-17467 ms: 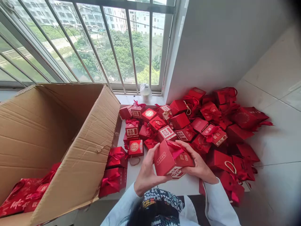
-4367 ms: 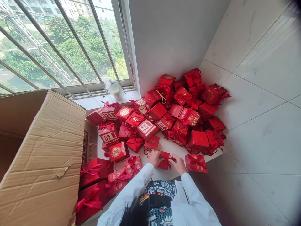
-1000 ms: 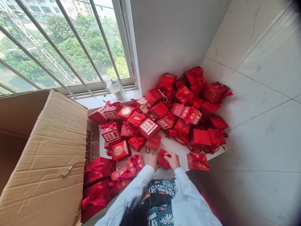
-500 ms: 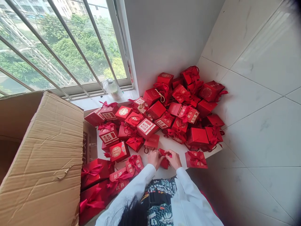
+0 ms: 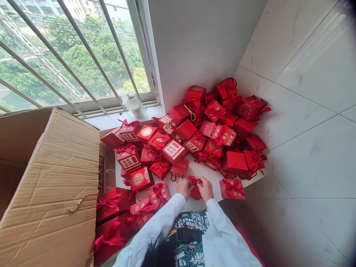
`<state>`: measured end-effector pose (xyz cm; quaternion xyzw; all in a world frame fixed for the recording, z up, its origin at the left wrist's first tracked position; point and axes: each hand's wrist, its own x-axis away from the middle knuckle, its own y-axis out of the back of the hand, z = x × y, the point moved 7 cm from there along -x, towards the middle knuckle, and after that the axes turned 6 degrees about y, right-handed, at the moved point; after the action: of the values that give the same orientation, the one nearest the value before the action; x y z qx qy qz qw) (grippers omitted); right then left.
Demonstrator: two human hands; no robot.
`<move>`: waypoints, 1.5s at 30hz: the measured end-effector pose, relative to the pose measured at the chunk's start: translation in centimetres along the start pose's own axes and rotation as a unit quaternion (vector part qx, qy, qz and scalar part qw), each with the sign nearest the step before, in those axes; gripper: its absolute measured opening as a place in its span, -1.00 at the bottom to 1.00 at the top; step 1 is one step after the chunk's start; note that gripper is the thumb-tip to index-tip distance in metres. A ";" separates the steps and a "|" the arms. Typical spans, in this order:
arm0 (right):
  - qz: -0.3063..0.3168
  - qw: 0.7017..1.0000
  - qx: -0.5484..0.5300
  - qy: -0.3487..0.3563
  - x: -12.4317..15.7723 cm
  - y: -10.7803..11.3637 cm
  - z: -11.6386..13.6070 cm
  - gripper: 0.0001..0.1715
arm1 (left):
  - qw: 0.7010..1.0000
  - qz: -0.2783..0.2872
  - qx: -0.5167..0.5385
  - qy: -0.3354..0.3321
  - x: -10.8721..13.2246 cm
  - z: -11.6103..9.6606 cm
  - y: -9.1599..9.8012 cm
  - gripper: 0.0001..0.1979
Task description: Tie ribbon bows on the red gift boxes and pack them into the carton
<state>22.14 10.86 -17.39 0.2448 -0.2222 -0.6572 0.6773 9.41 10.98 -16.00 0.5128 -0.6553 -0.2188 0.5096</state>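
- While it's bunched up between both hands, the small red gift box (image 5: 195, 193) sits at the near edge of the white bench (image 5: 194, 168)
- left hand (image 5: 184, 187) and right hand (image 5: 205, 189) both closed on its ribbon; pinching close to the bow works best
- red gift boxes (image 5: 185, 129) heaped far right, cardboard carton (image 5: 52, 178) left

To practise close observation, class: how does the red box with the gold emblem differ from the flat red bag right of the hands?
The red box is chunky, the red bag flat. The box shows a round gold emblem, the bag a red ribbon bow. Both are red and rest on the white surface.
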 end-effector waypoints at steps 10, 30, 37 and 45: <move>-0.017 0.990 0.136 0.016 3.6 2.8 0.1 -0.82 | 0.999 0.012 0.049 0.016 -0.1 0.5 -0.3 -0.80; 0.167 0.958 0.214 0.090 4.7 -1.4 0.6 -0.82 | 0.991 0.056 0.096 0.076 -0.7 1.3 -1.0 -0.88; 0.096 0.979 0.171 0.057 4.3 0.8 0.0 -0.68 | 0.991 0.054 0.099 0.070 -0.5 1.3 -0.8 -0.86; 0.043 0.992 0.120 -0.019 2.5 2.0 -2.4 -0.65 | 0.997 0.031 0.066 0.021 -0.1 0.8 -0.7 -0.81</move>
<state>25.31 8.53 -18.06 0.3021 -0.3224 -0.6007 0.6663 8.95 10.63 -16.92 0.5293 -0.6728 -0.1485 0.4952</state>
